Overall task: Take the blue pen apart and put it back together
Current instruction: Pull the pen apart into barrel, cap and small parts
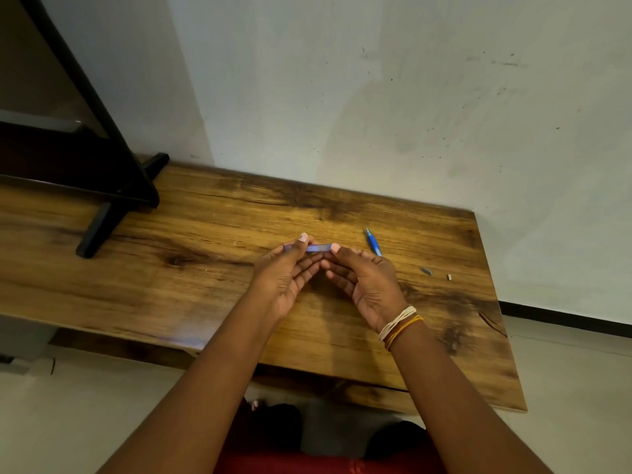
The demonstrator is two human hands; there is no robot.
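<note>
A translucent blue pen barrel [318,248] is held level above the middle of the wooden table [205,234]. My left hand [290,271] pinches its left end and my right hand [362,278] pinches its right end, thumbs on top. The pen's blue front piece [373,241] with its tip lies on the table just beyond my right hand. Two small parts, a grey one [426,271] and a pale one [449,277], lie further right on the table.
A black stand [113,186] with feet rests on the table's far left. A white wall [376,97] runs right behind the table. The table's right edge [502,319] drops to a pale floor.
</note>
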